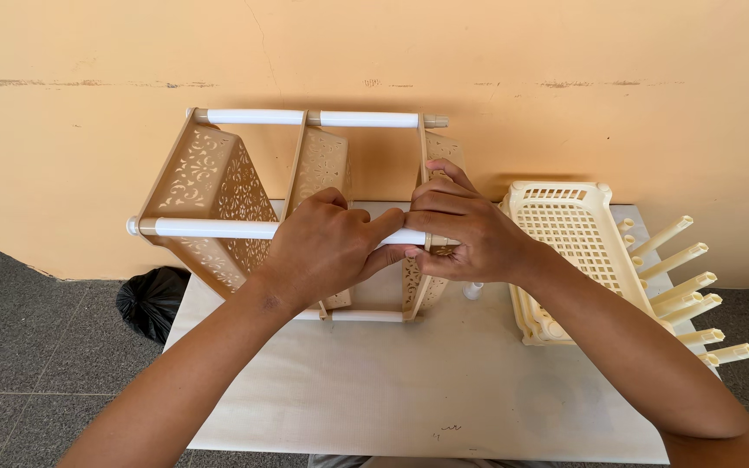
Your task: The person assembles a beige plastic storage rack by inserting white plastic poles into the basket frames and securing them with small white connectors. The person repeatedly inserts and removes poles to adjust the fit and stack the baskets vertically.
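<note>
Hands: left hand [327, 247] and right hand [461, 230] both clench the white plastic tube [218, 229] at frame centre.
Rack: beige perforated plastic shelf rack [218, 186] lies sideways on the white tabletop [374, 390].
Risk: a skewed push could pop joints.

Left hand: we close our left hand [327, 247] over the white plastic tube [218, 229] of the tan perforated plastic shelf rack [210, 186].
Right hand: our right hand [465, 230] grips the rack's end panel.
Beside: cream plastic baskets [569, 234] on the white table [374, 390].

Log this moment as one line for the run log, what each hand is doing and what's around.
left hand: grips white tube | right hand: grips same tube at beige shelf rack | nearby: cream basket, black bag | surface: white table
</note>
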